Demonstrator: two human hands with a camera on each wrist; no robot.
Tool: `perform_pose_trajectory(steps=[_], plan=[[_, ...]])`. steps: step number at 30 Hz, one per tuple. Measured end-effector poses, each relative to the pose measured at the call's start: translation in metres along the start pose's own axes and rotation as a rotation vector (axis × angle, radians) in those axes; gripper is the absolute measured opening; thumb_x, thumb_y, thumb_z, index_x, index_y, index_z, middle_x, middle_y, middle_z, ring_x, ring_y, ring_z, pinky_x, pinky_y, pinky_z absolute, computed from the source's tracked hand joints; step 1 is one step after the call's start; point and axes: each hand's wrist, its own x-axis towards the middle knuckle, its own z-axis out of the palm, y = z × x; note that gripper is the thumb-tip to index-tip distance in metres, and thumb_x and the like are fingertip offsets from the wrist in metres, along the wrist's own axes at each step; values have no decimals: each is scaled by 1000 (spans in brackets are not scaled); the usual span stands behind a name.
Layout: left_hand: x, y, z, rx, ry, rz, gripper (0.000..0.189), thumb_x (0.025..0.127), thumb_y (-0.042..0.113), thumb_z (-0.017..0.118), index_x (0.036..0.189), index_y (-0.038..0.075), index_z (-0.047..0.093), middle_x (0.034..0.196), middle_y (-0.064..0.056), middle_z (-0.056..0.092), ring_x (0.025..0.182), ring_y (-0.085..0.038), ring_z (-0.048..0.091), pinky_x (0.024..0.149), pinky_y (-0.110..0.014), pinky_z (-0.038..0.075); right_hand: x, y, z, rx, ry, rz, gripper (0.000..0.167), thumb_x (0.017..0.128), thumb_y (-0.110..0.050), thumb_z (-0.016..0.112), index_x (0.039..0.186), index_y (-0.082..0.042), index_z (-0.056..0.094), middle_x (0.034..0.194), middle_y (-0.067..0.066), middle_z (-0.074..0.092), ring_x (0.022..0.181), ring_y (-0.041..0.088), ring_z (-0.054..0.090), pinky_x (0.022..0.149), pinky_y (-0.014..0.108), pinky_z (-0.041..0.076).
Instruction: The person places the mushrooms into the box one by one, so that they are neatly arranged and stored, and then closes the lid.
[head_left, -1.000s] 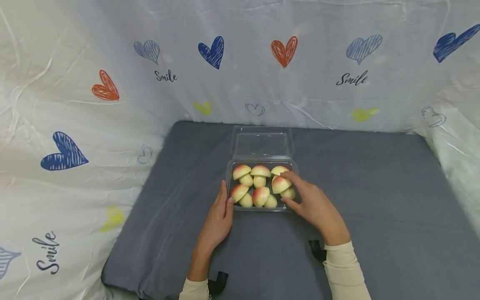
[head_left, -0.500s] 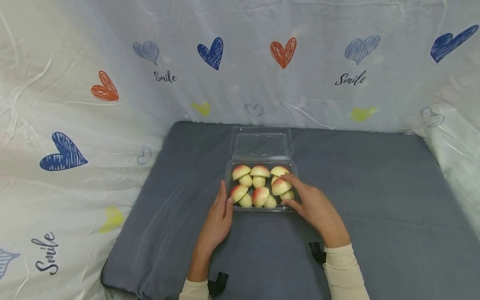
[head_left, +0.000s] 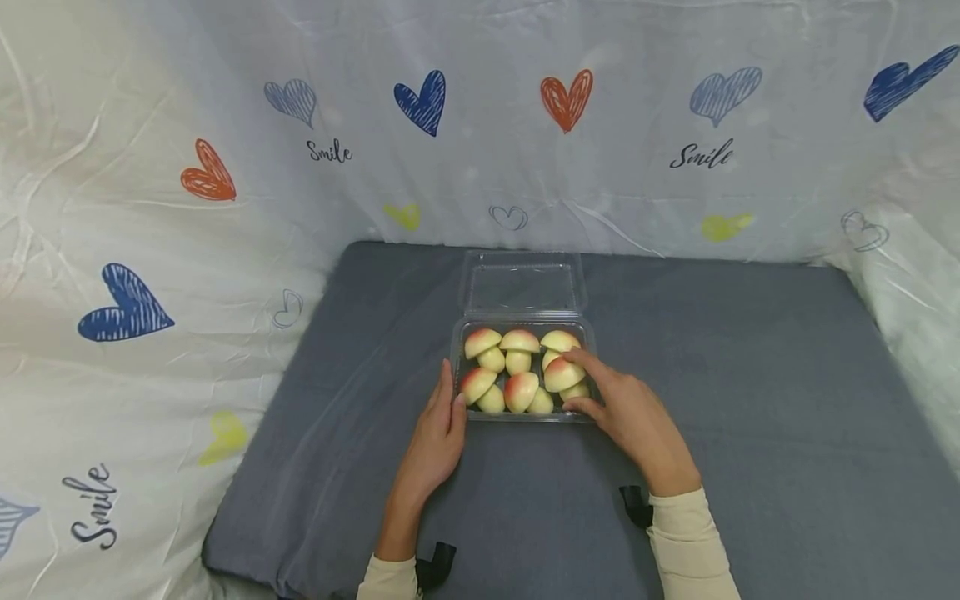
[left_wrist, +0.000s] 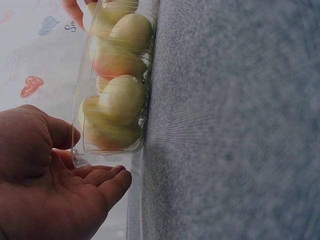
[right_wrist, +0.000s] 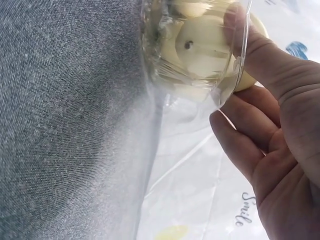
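A clear plastic container (head_left: 525, 416) stands on the grey surface with its hinged lid (head_left: 523, 287) folded open at the back. Inside sit several mushroom-shaped pieces (head_left: 520, 342), pale yellow with reddish caps, in two rows. My left hand (head_left: 432, 442) holds the container's left side, thumb at the rim and fingers along the outer wall; the left wrist view shows its lower fingertips (left_wrist: 116, 182) beneath the rim. With thumb and index finger, my right hand (head_left: 633, 417) pinches the front right mushroom-shaped piece (head_left: 562, 375). Its other fingers (right_wrist: 237, 145) extend outside the container wall.
Grey cloth (head_left: 750, 400) covers the work surface around the container. Behind and to the left hangs a white curtain (head_left: 480, 142) printed with hearts and the word Smile. A black strap end (head_left: 636, 506) sticks out at the right wrist, another (head_left: 437, 567) at the left.
The piece in my right hand has lowered slightly at the container's front right, and more of the piece behind it shows. My left hand has stayed in place.
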Motion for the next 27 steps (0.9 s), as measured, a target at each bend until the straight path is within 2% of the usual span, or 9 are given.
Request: perform_pose_trajectory(steps=[3,5,7,10,13,16,21,27], plan=[[0,0,0,0,2,6,65,118,23,40,170,4,7,176,-13,9,161,-28,14,127,-55,24,-1,0,0,-8,13,-9,76,85,-31,90,152,-26,54,75,0,65,53,6,47,61,37,51],[0,1,0,-1,2,8,64,118,22,41,170,4,7,176,-13,10,161,-27,15,127,-55,24,-1,0,1,-12,22,-15,75,85,-31,90,151,-26,55,93,6,74,56,6,52,64,40,54],[0,1,-1,-2,3,10,64,118,22,41,170,4,8,176,-13,11,161,-27,15,127,-55,24,-2,1,1,-16,28,-19,75,85,-31,90,151,-26,55,114,9,76,60,8,58,66,44,57],[0,1,-1,-2,2,9,64,118,22,41,170,4,8,176,-13,11,161,-27,15,127,-54,24,-2,1,2,-22,33,-26,75,85,-31,90,151,-25,56,133,9,72,72,17,70,72,48,59],[1,1,-1,-3,1,8,64,118,22,41,170,4,8,176,-14,11,161,-27,16,127,-54,24,-3,1,1,-20,34,-32,74,85,-31,90,151,-25,57,140,6,69,85,26,76,77,50,60],[1,2,-1,-5,-2,5,64,118,21,41,170,4,8,176,-14,11,161,-27,15,127,-54,24,-2,0,1,-18,33,-37,73,85,-31,90,150,-25,58,142,4,68,95,30,77,80,51,60],[0,2,-2,-5,-5,-1,64,118,22,40,170,4,7,177,-14,10,161,-27,14,127,-54,23,-3,0,1,-22,20,-24,73,85,-31,90,150,-24,58,145,6,67,102,31,76,83,52,60],[-1,2,-2,-5,-7,2,64,118,22,40,170,4,7,177,-14,10,162,-27,14,128,-54,23,-4,1,4,-38,29,-9,73,85,-29,90,151,-19,59,145,9,66,102,33,76,82,53,60]])
